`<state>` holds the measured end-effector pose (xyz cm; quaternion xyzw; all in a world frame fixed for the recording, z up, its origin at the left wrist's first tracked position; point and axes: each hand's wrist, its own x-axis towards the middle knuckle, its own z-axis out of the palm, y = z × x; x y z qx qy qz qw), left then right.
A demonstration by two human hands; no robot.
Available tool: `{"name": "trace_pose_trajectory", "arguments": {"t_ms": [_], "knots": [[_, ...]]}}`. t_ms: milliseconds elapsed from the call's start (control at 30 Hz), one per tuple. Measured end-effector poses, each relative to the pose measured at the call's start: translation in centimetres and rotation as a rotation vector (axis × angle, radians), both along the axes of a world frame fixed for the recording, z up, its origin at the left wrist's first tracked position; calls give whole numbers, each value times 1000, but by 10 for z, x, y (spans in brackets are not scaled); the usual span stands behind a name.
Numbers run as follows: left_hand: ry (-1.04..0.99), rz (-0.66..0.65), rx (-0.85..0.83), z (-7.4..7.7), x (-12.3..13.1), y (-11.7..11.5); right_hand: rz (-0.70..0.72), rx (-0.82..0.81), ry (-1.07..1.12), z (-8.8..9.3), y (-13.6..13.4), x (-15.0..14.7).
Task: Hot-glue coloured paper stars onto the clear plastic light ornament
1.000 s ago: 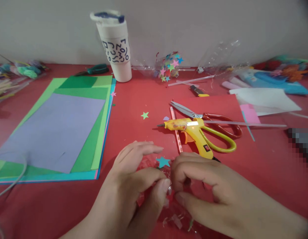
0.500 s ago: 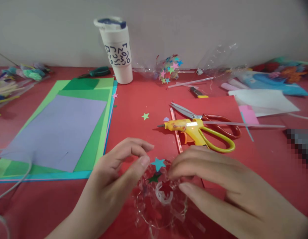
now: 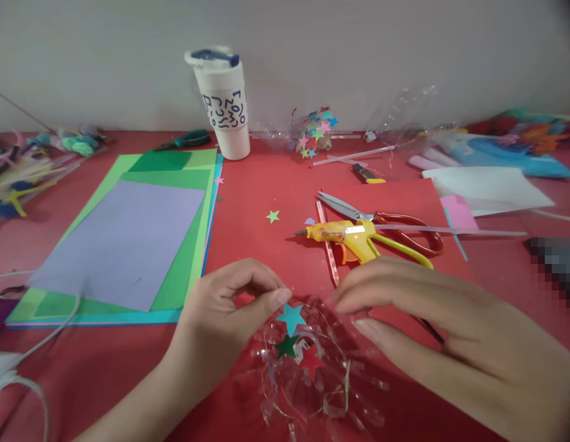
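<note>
A clear plastic piece with wire and thin transparent strands (image 3: pixel 331 396) lies low in the middle. On it are a blue star (image 3: pixel 292 318), a dark green star (image 3: pixel 287 347) and a red star (image 3: pixel 311 362). My left hand (image 3: pixel 234 313) is at its upper left edge, thumb and forefinger pinched just above the blue star; what they hold, if anything, is too small to name. To the right, my right hand (image 3: pixel 432 331) hovers with fingers slightly apart and nothing between them.
Behind my hands lie a yellow glue gun (image 3: pixel 359 236), red-handled scissors (image 3: pixel 405 222) and a green star (image 3: pixel 273 217). Coloured paper sheets (image 3: pixel 123 239) are at left. A white tumbler (image 3: pixel 225 104) and a star-filled bag (image 3: pixel 317 129) stand at the back.
My right hand has moved right, away from the plastic piece. The thumb and forefinger of my left hand have closed together. The view has shifted slightly, and more of the strands shows.
</note>
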<state>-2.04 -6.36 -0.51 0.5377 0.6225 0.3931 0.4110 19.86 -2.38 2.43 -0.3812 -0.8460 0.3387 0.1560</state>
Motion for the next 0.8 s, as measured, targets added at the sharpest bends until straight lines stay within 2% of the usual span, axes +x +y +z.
{"name": "trace_pose_trajectory", "arguments": {"t_ms": [133,300,400,533,667,800], "knots": [[184,63,67,4,-3,2,-49,47,13,2,8,-2],[332,131,19,1,-7,8,-66,21,7,1,13,-5],[306,130,-4,-6,-9,14,-86,29,9,-2,12,-5],[123,69,50,-12,-12,19,-121,-26,-45,-6,6,-3],[22,-83,-247,-9,-13,10,-155,-165,-163,-12,-4,-6],[-215,-149,-495,-8,-12,-7,-120,-247,-231,-16,-9,-16]]}}
